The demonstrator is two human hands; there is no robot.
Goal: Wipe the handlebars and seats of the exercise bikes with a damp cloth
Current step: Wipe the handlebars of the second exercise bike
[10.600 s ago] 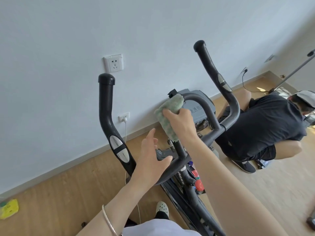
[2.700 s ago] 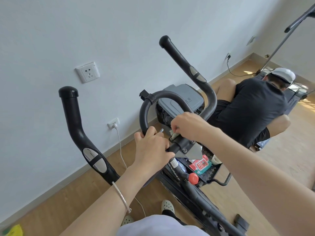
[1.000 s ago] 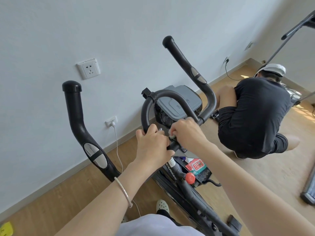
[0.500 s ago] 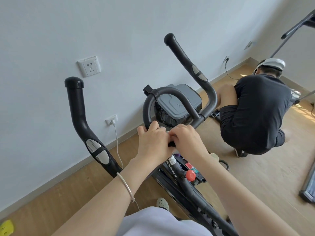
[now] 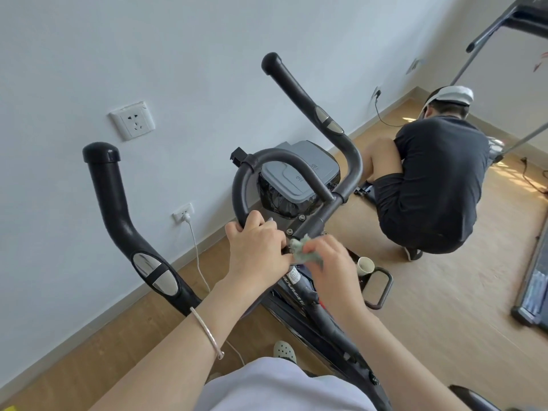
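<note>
Two hands at the black looped exercise-bike handlebar [image 5: 246,173], left hand [image 5: 261,250] curled round its near end, right hand [image 5: 329,262] pinching a pale-green cloth [image 5: 302,251] against the stem [image 5: 320,219], cloth hidden half a second earlier, black-shirted person [image 5: 439,179] crouching far right.

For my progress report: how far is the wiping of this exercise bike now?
Likely done: the loop bar, where the green cloth was rubbing earlier. In hand: the right hand holds the cloth at the handlebar clamp while the left hand grips the loop. Left, it seems: the left grip, the right grip, and the seat, not in view.
</note>
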